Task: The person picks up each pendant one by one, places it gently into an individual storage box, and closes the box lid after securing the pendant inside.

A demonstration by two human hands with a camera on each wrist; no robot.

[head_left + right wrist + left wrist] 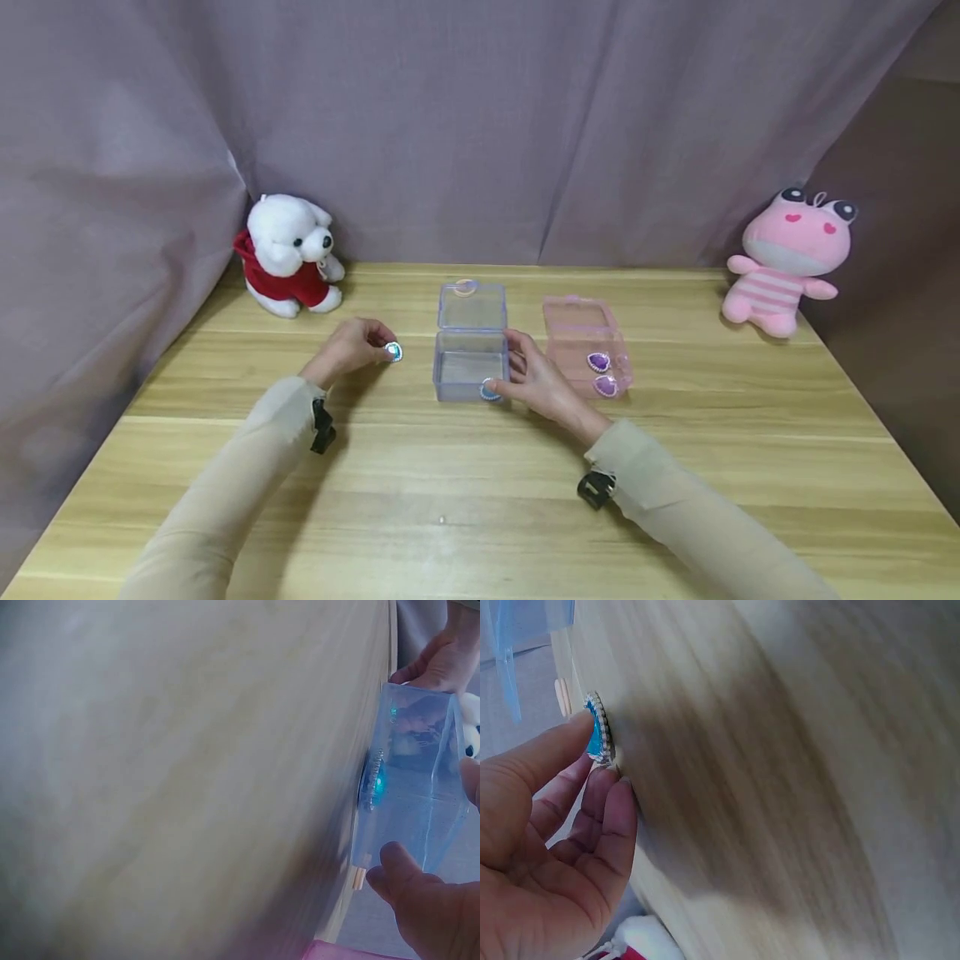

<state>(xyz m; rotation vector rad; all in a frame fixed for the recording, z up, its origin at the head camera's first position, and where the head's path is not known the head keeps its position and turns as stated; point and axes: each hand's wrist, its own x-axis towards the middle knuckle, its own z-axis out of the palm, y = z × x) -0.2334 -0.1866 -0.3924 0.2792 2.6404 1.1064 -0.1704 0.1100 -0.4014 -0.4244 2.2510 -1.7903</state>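
Note:
My left hand (351,343) pinches a blue gem (393,352) with a beaded silver rim between thumb and fingertips, close over the table left of the clear bluish box. In the left wrist view the gem (596,735) is edge-on. The box (456,391) stands with its lid (472,310) tipped back. My right hand (543,383) grips the box's right side, thumb at the front corner. By that thumb, a second blue gem (489,390) shows at the box's front; in the right wrist view this gem (377,780) appears through the clear plastic.
Right of my right hand, a pink clear box (581,312) lies open with two purple gems (606,386) in it. A white plush dog (288,242) in red sits at the back left, a pink plush frog (787,267) at the back right. Behind the table hangs a grey curtain (420,125).

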